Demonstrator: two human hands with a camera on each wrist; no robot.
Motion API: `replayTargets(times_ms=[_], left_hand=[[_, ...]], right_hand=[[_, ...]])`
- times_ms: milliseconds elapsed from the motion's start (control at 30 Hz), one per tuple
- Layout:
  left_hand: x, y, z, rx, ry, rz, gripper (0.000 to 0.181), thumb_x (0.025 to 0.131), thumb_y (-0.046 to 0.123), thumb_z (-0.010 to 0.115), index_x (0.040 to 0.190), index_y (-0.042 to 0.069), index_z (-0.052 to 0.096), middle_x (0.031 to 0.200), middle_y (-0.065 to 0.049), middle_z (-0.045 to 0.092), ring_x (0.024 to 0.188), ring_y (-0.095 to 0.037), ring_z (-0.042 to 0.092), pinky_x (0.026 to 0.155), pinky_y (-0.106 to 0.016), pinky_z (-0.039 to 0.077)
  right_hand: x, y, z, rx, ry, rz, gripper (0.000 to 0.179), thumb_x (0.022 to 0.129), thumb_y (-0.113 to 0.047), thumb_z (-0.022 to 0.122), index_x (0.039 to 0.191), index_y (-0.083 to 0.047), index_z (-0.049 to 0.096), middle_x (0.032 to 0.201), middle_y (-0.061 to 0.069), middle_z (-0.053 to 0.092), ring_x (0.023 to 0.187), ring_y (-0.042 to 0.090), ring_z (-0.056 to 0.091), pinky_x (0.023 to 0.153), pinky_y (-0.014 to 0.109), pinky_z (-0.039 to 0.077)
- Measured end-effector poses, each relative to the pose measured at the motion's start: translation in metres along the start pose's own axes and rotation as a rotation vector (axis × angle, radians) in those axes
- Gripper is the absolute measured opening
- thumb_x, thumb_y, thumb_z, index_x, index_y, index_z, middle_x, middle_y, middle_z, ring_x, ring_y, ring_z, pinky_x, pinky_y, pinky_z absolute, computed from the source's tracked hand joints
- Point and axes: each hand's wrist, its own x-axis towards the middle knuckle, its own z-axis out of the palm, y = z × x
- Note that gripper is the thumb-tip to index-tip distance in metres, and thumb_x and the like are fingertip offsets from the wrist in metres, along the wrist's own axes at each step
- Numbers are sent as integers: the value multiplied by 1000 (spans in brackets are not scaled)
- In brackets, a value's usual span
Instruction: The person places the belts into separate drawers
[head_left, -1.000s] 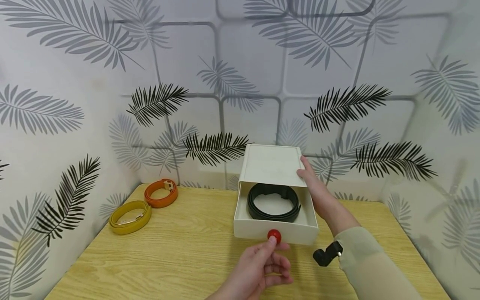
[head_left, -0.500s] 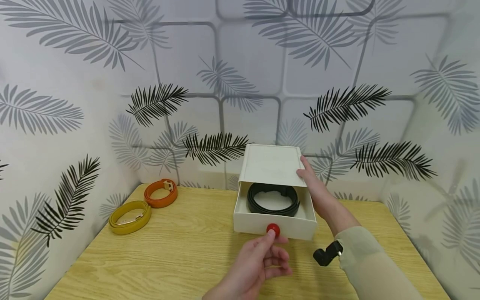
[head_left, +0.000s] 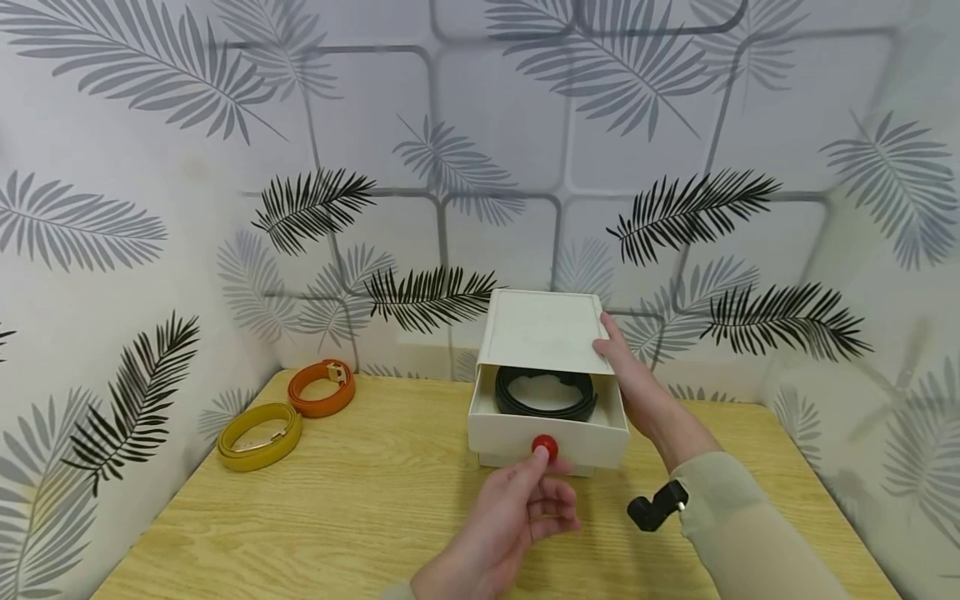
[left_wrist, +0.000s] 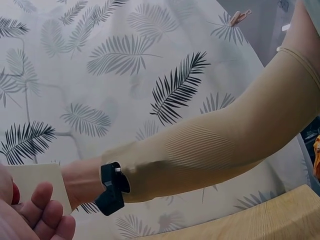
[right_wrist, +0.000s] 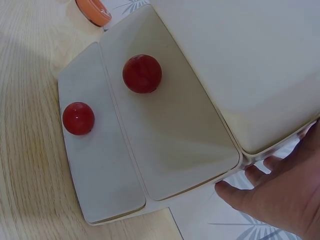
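Currently the left hand pinches a red knob, right hand unclenched against the cabinet.

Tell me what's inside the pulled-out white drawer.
In the head view, a coiled dark belt lies in the white drawer, with bare drawer floor showing inside the loop. Anything deeper is covered by the box top and can't be seen.

1. A screened-off tabletop nook, seemingly a filming booth; whether it is in a home or a workplace cannot be told.
2. Leaf-print sheeting surrounds the wood-grain table at the back and both sides.
3. A pinkish clip sits at the sheeting's edge, with a grey wall beyond.
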Motion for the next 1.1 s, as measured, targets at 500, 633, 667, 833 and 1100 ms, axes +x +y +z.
replayTargets(times_ms=[500, 633, 667, 833, 1100], left_hand=[[19, 3, 1, -14, 42, 26, 47, 116, 40, 58, 129, -4, 70, 91, -4, 76, 85, -18, 72, 87, -38, 65], [26, 2, 2, -10, 45, 45, 47, 117, 40, 58, 128, -4, 70, 90, -4, 76, 84, -18, 72, 86, -38, 65], [27, 2, 2, -8, 45, 46, 47, 117, 40, 58, 127, -4, 70, 90, -4, 76, 83, -17, 72, 86, -37, 65], [33, 2, 1, -9, 52, 50, 48, 116, 41, 58, 127, -4, 71, 90, -4, 76, 83, -18, 72, 87, -38, 65], [43, 4, 1, -8, 53, 63, 49, 117, 41, 57, 128, -5, 70, 90, -3, 75, 84, -17, 72, 86, -36, 65]], right_hand=[[-2, 0, -1, -9, -15, -6, 73, 119, -41, 32, 174, -42, -16, 181, -3, -25, 166, 29, -16, 131, 70, 3], [-1, 0, -2, -25, -12, -6, 73, 119, -42, 32, 174, -42, -15, 181, -4, -26, 166, 28, -19, 131, 69, -1], [-1, 0, -2, -29, -12, -5, 73, 119, -42, 32, 174, -43, -15, 181, -4, -26, 166, 28, -19, 131, 69, -2], [-1, 1, -3, -36, -14, -9, 73, 119, -42, 32, 175, -42, -15, 181, -5, -26, 166, 27, -21, 131, 69, -4], [-1, 1, -3, -13, -28, 7, 74, 118, -44, 33, 173, -45, -16, 181, -3, -24, 166, 29, -14, 130, 71, 5]])
